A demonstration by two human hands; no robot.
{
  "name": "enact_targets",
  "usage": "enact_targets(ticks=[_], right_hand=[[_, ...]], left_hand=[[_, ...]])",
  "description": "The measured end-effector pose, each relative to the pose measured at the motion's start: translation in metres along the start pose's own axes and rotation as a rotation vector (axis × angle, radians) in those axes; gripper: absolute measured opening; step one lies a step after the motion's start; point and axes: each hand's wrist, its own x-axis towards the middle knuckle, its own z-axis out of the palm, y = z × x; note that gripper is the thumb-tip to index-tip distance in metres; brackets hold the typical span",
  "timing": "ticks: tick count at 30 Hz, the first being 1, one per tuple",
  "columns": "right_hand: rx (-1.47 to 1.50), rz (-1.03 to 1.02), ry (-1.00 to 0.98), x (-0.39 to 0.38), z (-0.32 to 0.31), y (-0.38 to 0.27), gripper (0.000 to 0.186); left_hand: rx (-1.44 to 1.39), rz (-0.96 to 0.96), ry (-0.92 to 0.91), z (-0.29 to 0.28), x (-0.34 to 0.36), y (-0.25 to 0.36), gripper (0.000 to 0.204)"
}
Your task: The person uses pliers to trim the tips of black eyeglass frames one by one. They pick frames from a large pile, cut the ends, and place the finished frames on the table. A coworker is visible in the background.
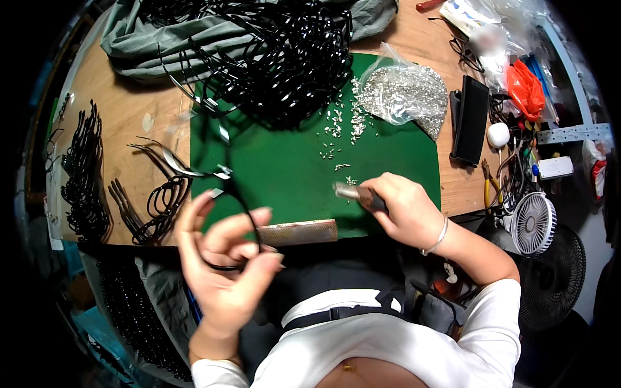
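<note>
My left hand [226, 265] is raised at the near left edge of the green mat, its fingers curled round a thin black cord [241, 200] that bends into a loop. Small white tags sit along the cord's far part, and both are partly smeared by motion. In my right hand [406, 208] is a short tool [354, 192] with a dark handle and a blunt silvery end pointing left, just above the mat. Beside that end lie a few small silvery metal pieces [350, 180]. More of these pieces [358, 123] are scattered farther off.
A big tangle of black cords [278, 64] covers the far part of the green mat [284, 168]. A clear bag of metal pieces [404, 90] lies far right. Bundled black cords [84, 174] are at left. A metal strip [297, 231] edges the mat; a white fan [533, 223] stands right.
</note>
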Motion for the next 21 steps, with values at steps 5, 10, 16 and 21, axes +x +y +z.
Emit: enact_targets(ticks=[5,10,16,21], right_hand=[[-0.042,0.024,-0.055,0.012,0.017,0.008,0.017],[-0.111,-0.038,-0.056,0.015,0.022,0.004,0.020],[0.005,0.052,-0.062,0.010,0.014,-0.003,0.017],[0.692,0.201,0.014,0.005,-0.012,-0.043,0.012]], left_hand=[[-0.217,0.049,0.031,0.029,-0.026,-0.026,0.091],[-0.250,0.112,-0.125,0.023,-0.021,-0.032,0.099],[-0.088,0.209,-0.261,0.037,-0.020,-0.033,0.092],[0.106,0.296,-0.148,0.049,-0.011,-0.036,0.089]])
